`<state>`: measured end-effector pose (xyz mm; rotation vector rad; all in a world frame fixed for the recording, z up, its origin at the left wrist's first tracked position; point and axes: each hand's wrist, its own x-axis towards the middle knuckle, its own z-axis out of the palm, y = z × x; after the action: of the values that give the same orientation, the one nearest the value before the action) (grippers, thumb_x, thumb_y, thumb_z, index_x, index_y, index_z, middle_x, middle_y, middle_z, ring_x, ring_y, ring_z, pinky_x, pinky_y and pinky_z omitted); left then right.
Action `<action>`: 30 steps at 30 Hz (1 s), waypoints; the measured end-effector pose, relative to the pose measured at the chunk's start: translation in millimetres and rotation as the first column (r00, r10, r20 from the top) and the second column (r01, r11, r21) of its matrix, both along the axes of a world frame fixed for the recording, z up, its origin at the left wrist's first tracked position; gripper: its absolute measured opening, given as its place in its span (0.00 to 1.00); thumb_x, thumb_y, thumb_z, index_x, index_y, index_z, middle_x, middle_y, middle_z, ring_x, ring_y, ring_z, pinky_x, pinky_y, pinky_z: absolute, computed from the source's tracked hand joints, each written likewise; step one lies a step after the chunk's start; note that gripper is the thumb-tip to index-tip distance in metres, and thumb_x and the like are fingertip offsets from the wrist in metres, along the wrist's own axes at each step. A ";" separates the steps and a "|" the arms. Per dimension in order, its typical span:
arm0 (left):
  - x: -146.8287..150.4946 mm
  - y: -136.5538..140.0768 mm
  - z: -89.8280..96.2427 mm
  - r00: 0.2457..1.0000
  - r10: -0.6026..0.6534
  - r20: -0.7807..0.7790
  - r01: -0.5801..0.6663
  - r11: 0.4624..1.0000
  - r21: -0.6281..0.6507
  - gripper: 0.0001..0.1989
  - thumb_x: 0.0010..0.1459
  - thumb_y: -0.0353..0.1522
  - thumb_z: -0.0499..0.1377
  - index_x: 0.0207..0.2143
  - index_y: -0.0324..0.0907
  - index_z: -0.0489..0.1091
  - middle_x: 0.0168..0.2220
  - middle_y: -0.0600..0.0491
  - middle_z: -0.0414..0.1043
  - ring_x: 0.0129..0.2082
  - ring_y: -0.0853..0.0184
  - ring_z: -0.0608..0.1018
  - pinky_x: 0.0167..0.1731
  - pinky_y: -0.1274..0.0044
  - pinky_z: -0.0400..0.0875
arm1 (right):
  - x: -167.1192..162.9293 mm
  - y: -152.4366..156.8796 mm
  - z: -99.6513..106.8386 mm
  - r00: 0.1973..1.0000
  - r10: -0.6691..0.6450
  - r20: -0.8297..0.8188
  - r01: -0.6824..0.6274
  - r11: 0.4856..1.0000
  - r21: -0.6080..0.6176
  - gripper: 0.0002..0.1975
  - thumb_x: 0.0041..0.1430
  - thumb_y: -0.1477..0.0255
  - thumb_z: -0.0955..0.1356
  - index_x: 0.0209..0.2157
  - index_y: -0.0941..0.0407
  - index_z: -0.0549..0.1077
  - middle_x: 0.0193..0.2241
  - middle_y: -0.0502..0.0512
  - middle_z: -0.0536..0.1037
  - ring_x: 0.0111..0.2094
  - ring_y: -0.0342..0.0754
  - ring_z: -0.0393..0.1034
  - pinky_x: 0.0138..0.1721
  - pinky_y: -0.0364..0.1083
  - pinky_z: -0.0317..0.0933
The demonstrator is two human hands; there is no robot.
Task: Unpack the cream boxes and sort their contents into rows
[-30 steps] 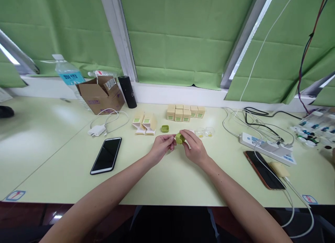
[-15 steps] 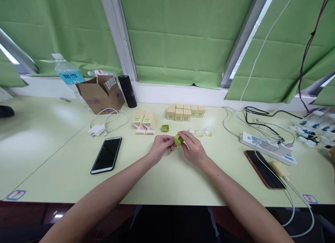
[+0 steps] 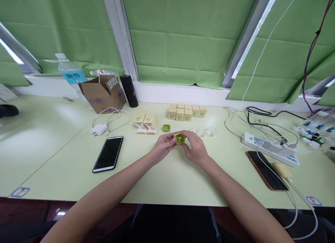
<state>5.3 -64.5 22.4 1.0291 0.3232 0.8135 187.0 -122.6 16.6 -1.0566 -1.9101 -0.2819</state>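
Observation:
Between both hands, a little above the table, is a small green square container (image 3: 179, 138), its hollow side tilted up toward me. My left hand (image 3: 165, 144) pinches its left side with thumb and fingers. My right hand (image 3: 194, 147) grips the right side, fingers along the far edge and thumb near the front. A second green container (image 3: 166, 127) lies on the table just beyond my left hand. Past my right hand are two small clear cups (image 3: 210, 131) with yellow spots, and a small pale piece partly hidden by my fingers.
Several small cardboard boxes (image 3: 180, 113) stand grouped at the back, two opened ones (image 3: 150, 123) to their left. A phone (image 3: 108, 154) and white charger (image 3: 99, 129) lie left, near a brown carton (image 3: 103, 96) and black bottle (image 3: 129, 91). Right are a power strip (image 3: 270, 149), cables and another phone (image 3: 265, 169).
Both hands have turned the green container, so its hollow inside now faces up toward me. The view has shifted slightly; the things on the table stay in place.

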 end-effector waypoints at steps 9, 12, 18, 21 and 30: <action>-1.4 -1.9 2.0 0.999 0.009 -0.046 -0.011 0.999 -0.041 0.26 0.53 0.36 0.75 0.53 0.43 0.78 0.45 0.47 0.80 0.46 0.64 0.80 0.55 0.69 0.71 | 0.6 -0.6 4.6 0.994 -0.105 -0.023 0.106 0.993 0.043 0.10 0.67 0.76 0.66 0.43 0.51 0.79 0.43 0.60 0.76 0.45 0.55 0.69 0.40 0.53 0.69; -0.9 -5.2 5.4 0.997 -0.006 -0.077 0.007 1.000 0.010 0.25 0.53 0.37 0.75 0.53 0.42 0.79 0.41 0.48 0.78 0.44 0.64 0.79 0.53 0.69 0.71 | -1.0 0.8 3.7 0.994 -0.105 0.010 0.104 0.992 0.077 0.10 0.67 0.78 0.66 0.39 0.52 0.79 0.40 0.59 0.75 0.43 0.54 0.67 0.39 0.52 0.68; 2.3 -4.6 6.7 0.993 0.078 -0.088 -0.073 0.996 0.053 0.25 0.51 0.41 0.76 0.48 0.40 0.77 0.43 0.47 0.77 0.44 0.64 0.78 0.52 0.70 0.71 | 0.0 -0.4 8.7 0.997 -0.075 -0.017 0.076 0.980 0.181 0.09 0.66 0.79 0.67 0.39 0.52 0.78 0.36 0.57 0.72 0.41 0.53 0.67 0.41 0.53 0.66; 1.0 6.3 3.4 0.974 0.220 -0.051 -0.219 0.975 0.022 0.29 0.46 0.42 0.78 0.47 0.41 0.75 0.45 0.47 0.77 0.45 0.64 0.78 0.53 0.69 0.70 | 6.6 0.2 11.9 0.988 -0.110 -0.110 0.129 0.974 0.187 0.08 0.66 0.77 0.67 0.39 0.52 0.78 0.35 0.57 0.71 0.41 0.53 0.67 0.41 0.55 0.66; -7.9 32.1 2.8 0.841 0.540 -0.036 -0.514 0.817 0.261 0.29 0.46 0.37 0.76 0.49 0.45 0.70 0.44 0.51 0.74 0.44 0.65 0.77 0.49 0.72 0.72 | 28.1 19.4 -5.2 0.965 -0.261 -0.022 0.261 0.965 -0.031 0.07 0.65 0.76 0.70 0.33 0.53 0.80 0.31 0.55 0.78 0.39 0.53 0.65 0.40 0.52 0.61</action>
<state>-2.6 -32.5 25.1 1.2362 0.6351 1.3287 215.1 -103.2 11.4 -1.3266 -1.7549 -0.3894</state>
